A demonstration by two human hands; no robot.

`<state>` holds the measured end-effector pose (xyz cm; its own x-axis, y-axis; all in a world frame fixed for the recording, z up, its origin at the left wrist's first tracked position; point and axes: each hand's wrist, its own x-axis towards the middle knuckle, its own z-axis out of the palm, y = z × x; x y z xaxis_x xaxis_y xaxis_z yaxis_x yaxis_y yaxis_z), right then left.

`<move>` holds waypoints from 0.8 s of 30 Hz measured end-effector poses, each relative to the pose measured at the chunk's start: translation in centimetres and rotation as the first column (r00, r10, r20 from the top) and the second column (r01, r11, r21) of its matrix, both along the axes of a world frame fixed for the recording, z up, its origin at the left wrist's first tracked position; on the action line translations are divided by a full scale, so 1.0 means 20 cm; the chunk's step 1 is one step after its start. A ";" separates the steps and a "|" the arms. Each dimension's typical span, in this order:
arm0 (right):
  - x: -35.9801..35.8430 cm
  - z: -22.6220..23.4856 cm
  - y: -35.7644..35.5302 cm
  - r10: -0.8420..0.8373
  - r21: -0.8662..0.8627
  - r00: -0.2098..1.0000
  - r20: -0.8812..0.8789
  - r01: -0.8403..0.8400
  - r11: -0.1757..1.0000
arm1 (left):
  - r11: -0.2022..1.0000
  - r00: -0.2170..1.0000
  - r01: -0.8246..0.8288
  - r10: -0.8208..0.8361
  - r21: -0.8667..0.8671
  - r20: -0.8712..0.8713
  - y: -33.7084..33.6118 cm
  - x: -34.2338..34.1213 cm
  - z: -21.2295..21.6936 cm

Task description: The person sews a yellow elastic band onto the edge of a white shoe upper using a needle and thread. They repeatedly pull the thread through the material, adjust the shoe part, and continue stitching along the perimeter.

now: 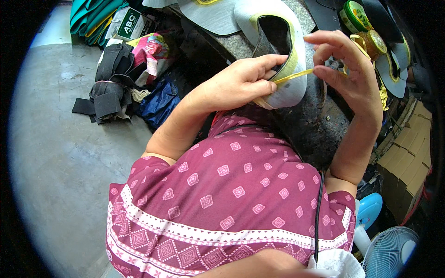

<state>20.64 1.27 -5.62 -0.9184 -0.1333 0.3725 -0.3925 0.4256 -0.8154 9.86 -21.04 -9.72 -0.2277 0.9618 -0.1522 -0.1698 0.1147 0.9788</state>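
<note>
My left hand (241, 83) grips the near left edge of a curved grey piece (296, 51), thumb on the outside and fingers at its opening. The piece has a dark lining and a yellowish band round the opening; it looks like a shoe upper. A thin yellow strip (294, 76) runs from beside my left thumb across the grey side to my right hand (345, 69). There the strip is taut at my thumb tip, pinched, with the index finger raised and bent. More yellow shows behind the right fingers.
Below the piece is a dark, worn work surface (324, 118). More grey pieces (211, 18) lie beyond. A green round tin (356, 16) and an amber jar (372, 43) stand at right. On the left are a bundle of black strips (109, 92) and a white-green box (130, 23).
</note>
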 end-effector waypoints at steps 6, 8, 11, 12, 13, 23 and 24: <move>-0.06 -0.12 0.02 -0.190 0.068 0.980 -0.053 0.194 0.979 | 1.000 0.998 0.018 -0.019 0.011 0.068 0.00 0.00 0.02; -0.07 -0.15 0.02 -0.179 0.027 0.983 -0.039 0.180 0.983 | 1.000 0.997 -0.014 0.012 0.027 0.072 0.00 0.00 0.02; -0.08 -0.15 0.01 -0.196 0.010 0.980 -0.022 0.196 0.980 | 0.998 0.992 0.000 -0.009 0.067 0.126 0.00 0.01 0.01; -0.08 -0.15 0.01 -0.208 0.011 0.978 -0.030 0.208 0.978 | 0.998 0.992 0.007 -0.014 0.055 0.128 0.00 0.01 0.01; -0.08 -0.14 0.01 -0.219 0.012 0.975 -0.039 0.220 0.975 | 0.999 0.991 0.014 -0.020 0.044 0.129 0.00 0.01 0.01; -0.07 -0.17 0.02 -0.239 0.025 0.971 -0.027 0.239 0.971 | 0.998 0.987 -0.033 0.026 0.046 0.156 0.01 0.01 -0.02; -0.08 -0.18 0.02 -0.220 0.034 0.972 -0.082 0.224 0.974 | 0.999 0.986 -0.025 0.017 0.044 0.167 0.00 0.01 -0.02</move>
